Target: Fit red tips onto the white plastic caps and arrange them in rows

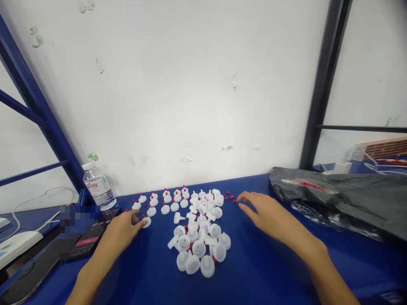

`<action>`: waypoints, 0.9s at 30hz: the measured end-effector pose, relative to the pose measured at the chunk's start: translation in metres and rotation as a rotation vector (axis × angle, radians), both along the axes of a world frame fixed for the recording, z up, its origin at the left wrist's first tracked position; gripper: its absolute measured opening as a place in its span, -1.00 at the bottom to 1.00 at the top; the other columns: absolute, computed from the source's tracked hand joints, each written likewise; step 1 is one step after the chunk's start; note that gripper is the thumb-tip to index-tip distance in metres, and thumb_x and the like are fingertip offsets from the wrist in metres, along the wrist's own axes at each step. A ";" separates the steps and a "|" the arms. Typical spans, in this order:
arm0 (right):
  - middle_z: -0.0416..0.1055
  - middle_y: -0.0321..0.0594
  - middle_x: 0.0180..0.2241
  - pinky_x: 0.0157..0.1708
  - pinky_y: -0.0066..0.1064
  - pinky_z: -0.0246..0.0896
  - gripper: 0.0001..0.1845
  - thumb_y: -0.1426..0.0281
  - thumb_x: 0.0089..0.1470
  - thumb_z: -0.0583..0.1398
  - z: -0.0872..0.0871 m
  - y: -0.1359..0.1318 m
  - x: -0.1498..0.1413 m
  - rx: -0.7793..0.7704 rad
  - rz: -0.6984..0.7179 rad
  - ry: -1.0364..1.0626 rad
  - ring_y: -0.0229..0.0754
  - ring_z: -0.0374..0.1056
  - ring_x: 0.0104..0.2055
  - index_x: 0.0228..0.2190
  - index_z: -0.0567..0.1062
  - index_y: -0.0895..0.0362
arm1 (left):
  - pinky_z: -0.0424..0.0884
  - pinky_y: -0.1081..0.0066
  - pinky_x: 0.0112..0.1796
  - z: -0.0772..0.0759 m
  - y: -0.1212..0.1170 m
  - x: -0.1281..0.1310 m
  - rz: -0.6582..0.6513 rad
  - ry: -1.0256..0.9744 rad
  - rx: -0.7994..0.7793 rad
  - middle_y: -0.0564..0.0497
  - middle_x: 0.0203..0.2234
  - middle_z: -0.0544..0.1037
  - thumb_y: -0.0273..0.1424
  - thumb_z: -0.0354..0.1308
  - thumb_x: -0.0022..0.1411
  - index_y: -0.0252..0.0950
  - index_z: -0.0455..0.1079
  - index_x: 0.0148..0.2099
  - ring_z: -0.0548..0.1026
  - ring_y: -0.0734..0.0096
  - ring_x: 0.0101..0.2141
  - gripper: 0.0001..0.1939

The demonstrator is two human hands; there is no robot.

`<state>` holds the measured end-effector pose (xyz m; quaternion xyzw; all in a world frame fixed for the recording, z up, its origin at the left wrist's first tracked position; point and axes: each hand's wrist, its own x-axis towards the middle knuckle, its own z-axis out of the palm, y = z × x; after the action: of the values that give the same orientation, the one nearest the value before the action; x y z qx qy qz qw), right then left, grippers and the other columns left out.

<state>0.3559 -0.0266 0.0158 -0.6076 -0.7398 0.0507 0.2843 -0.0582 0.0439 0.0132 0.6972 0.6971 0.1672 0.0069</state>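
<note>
My left hand (122,231) is at the left end of the rows, fingers curved and apart. Its thumb tip meets or nearly touches a white nozzle cap with a red tip (146,221), which stands upright on the blue table. More red-tipped white nozzle caps (165,208) stand in rows beyond it. On the right, my right hand (262,209) hovers low with thumb and fingers apart. Close to its fingertips lie several small red tips (232,197). Between my hands is a heap of white nozzle caps without red tips (199,249), some tipped over, with bits of red showing among them.
A water bottle (99,186) stands at the back left, near a lit phone (92,235). A second dark phone (30,271) and a white power strip (22,241) lie at the left edge. Grey plastic bags (330,203) cover the right side. A white wall rises behind.
</note>
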 end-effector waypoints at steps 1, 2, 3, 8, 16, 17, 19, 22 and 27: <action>0.53 -0.14 -0.15 -0.02 -0.14 0.21 -0.75 0.28 0.29 0.08 -0.002 0.001 0.005 -0.030 -0.001 -0.015 0.03 0.42 -0.07 -0.10 0.50 0.05 | 0.35 0.27 -0.26 0.002 -0.007 0.004 0.029 0.031 0.058 -0.18 -0.25 0.63 -0.13 0.05 0.19 -0.45 0.45 0.08 0.57 0.01 -0.23 -0.43; 0.53 -0.14 -0.14 -0.01 -0.14 0.21 -0.75 0.28 0.28 0.10 -0.003 0.001 0.007 -0.057 0.007 -0.012 0.04 0.41 -0.05 -0.09 0.50 0.05 | 0.35 0.26 -0.24 0.005 -0.016 0.009 0.045 0.034 0.101 -0.18 -0.20 0.62 -0.13 0.02 0.21 -0.40 0.45 0.09 0.56 0.00 -0.20 -0.45; 0.53 -0.15 -0.12 -0.01 -0.16 0.21 -0.75 0.27 0.27 0.12 -0.002 -0.001 0.007 -0.082 0.029 0.007 0.03 0.41 -0.03 -0.09 0.50 0.04 | 0.35 0.27 -0.24 0.007 -0.025 0.016 0.034 0.002 0.111 -0.14 -0.20 0.62 -0.10 0.00 0.23 -0.34 0.45 0.09 0.56 0.05 -0.23 -0.46; 0.53 -0.30 -0.07 0.02 -0.28 0.20 -0.74 0.17 0.23 0.18 0.015 -0.017 -0.015 -0.192 0.259 0.133 -0.06 0.39 0.01 -0.08 0.53 -0.08 | 0.41 0.35 -0.27 0.010 -0.064 0.057 -0.278 -0.215 -0.081 0.01 -0.22 0.60 -0.06 0.08 0.21 -0.16 0.51 0.01 0.53 0.31 -0.38 -0.56; 0.55 -0.31 -0.09 -0.01 -0.33 0.18 -0.76 0.17 0.25 0.16 0.016 -0.021 -0.026 -0.152 0.290 0.132 -0.09 0.40 -0.02 -0.13 0.55 -0.06 | 0.38 0.31 -0.21 0.002 -0.073 0.075 -0.348 -0.127 -0.121 -0.01 -0.15 0.58 -0.21 0.08 0.26 -0.13 0.49 0.06 0.53 0.28 -0.32 -0.62; 0.56 -0.29 -0.12 -0.06 -0.34 0.19 -0.75 0.19 0.28 0.12 0.015 -0.018 -0.023 -0.122 0.245 0.121 -0.10 0.42 -0.07 -0.14 0.55 -0.04 | 0.37 0.30 -0.21 0.001 -0.071 0.074 -0.343 -0.119 -0.124 -0.01 -0.14 0.58 -0.23 0.07 0.26 -0.13 0.48 0.08 0.52 0.28 -0.32 -0.62; 0.58 -0.25 -0.20 -0.17 -0.35 0.20 -0.75 0.24 0.29 0.08 0.013 -0.007 -0.017 -0.086 0.125 0.057 -0.10 0.46 -0.17 -0.18 0.55 0.00 | 0.37 0.31 -0.22 -0.001 -0.069 0.072 -0.342 -0.108 -0.134 -0.02 -0.14 0.57 -0.25 0.06 0.26 -0.13 0.47 0.08 0.52 0.29 -0.32 -0.62; 0.58 -0.22 -0.32 -0.33 -0.37 0.13 -0.80 0.30 0.23 0.14 0.010 0.024 -0.006 -0.102 -0.042 -0.144 -0.07 0.46 -0.28 -0.23 0.56 0.02 | 0.36 0.32 -0.24 -0.007 -0.064 0.070 -0.365 -0.095 -0.162 -0.03 -0.16 0.58 -0.24 0.04 0.28 -0.13 0.48 0.08 0.52 0.29 -0.32 -0.63; 0.59 -0.14 -0.32 -0.37 -0.38 0.10 -0.73 0.23 0.25 0.12 0.002 0.080 0.013 -0.167 -0.101 -0.190 -0.07 0.48 -0.28 -0.25 0.57 0.09 | 0.35 0.29 -0.16 -0.010 -0.062 0.071 -0.352 -0.060 -0.183 -0.03 -0.16 0.60 -0.27 0.01 0.30 -0.07 0.48 0.09 0.53 0.20 -0.18 -0.63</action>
<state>0.3688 0.0539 0.0175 -0.6677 -0.7251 0.0399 0.1637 0.0129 -0.0182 0.0029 0.7993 0.5764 0.1203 0.1202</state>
